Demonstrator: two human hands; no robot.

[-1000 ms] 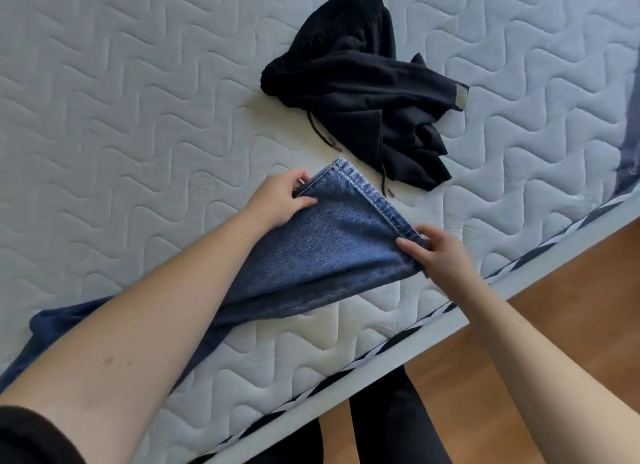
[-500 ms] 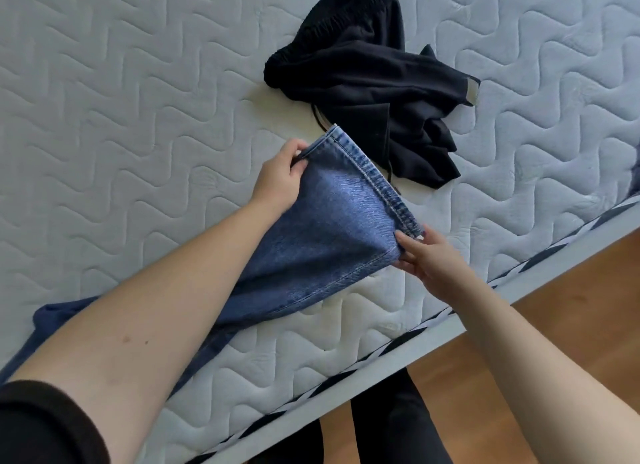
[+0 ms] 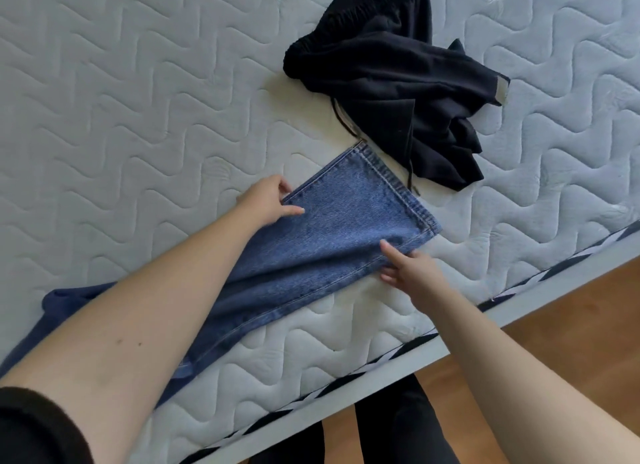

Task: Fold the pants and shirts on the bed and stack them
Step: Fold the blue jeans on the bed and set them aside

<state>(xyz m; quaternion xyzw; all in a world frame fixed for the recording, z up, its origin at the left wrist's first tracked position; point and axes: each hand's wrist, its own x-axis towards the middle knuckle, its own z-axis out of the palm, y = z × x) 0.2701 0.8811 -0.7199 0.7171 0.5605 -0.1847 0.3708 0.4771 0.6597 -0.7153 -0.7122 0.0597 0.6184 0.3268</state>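
Quilted white mattress (image 3: 138, 117) carries the jeans (image 3: 339, 235); my left hand (image 3: 266, 204) pinches one leg edge, my right hand (image 3: 412, 269) the other, holding it flat for folding. Black pants (image 3: 391, 82) wait beyond.

So one pair of blue jeans (image 3: 346, 228) and one crumpled black garment (image 3: 398, 93). Two hands, left (image 3: 266, 204) and right (image 3: 412, 269), one bed (image 3: 138, 100).

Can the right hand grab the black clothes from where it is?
Probably yes. The right hand pinches the jeans now, but bare mattress lies between it and the black clothes, with nothing blocking.
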